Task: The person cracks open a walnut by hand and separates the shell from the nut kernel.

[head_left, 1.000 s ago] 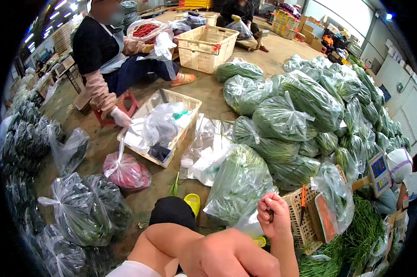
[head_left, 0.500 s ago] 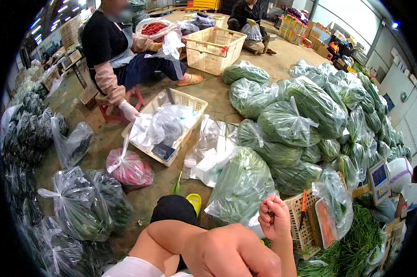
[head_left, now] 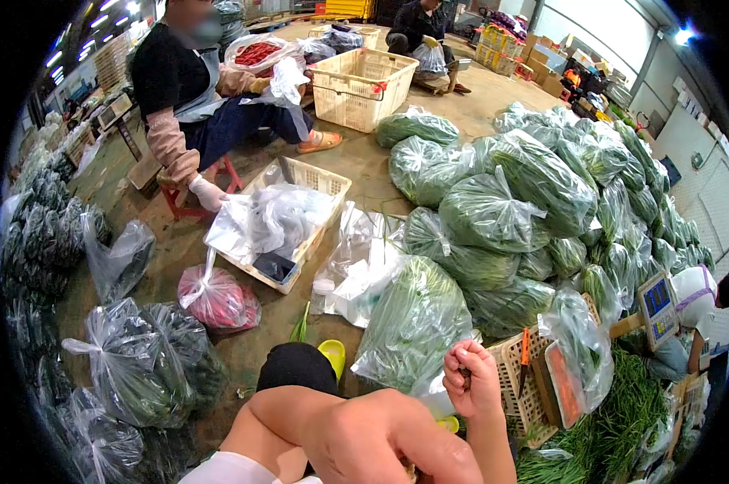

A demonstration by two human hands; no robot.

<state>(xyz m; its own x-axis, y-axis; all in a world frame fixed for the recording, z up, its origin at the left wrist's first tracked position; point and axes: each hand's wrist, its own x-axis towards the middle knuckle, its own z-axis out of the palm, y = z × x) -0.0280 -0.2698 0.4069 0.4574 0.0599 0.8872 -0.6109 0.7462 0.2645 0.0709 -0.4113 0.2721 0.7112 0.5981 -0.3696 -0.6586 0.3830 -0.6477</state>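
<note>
My left hand (head_left: 381,440) is large and close at the bottom of the view, knuckles up and fingers bent downward. Its fingertips and whatever lies under them are hidden. My right hand (head_left: 471,379) is raised to its right, apart from it, with the fingers curled in. What those fingers hold, if anything, is too small to make out. Just beyond my right hand stands a clear plastic bag of long green leafy stalks (head_left: 417,323). To its right is a tan plastic crate (head_left: 510,363) with an orange-handled knife (head_left: 524,359) upright at its side.
Bagged greens (head_left: 493,210) form a big heap on the right; loose green stalks (head_left: 622,403) and a scale display (head_left: 660,306) lie nearer. A shallow crate of plastic bags (head_left: 332,194) is ahead, beside a seated co-worker (head_left: 171,89). More filled bags (head_left: 151,363) stand left.
The whole view has shifted slightly, so the scene sits a little further left. My right hand has moved slightly left and lower, its fingers still curled. My left hand stays close by.
</note>
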